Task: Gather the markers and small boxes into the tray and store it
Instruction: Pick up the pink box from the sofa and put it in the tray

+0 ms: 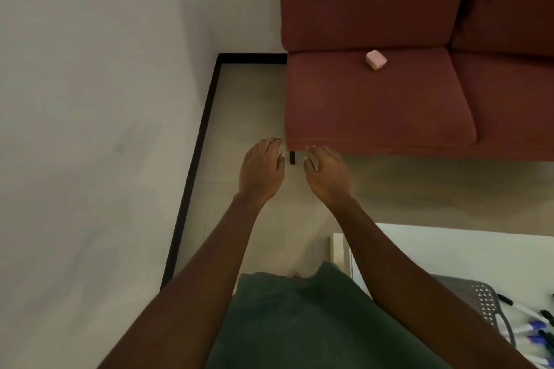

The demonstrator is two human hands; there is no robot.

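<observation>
Head view: small pale-pink box (376,59), rounded corners, on red sofa cushion (374,105).

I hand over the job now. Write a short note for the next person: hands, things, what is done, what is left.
Left hand: open, holds nothing.
Right hand: open, holds nothing.
Pink box: lies on the red sofa seat.
Tray: on the white table, markers at it, cut off by the picture's edge.
Done: markers seem gathered.
Left: bring the box to the tray, then store the tray.
</observation>
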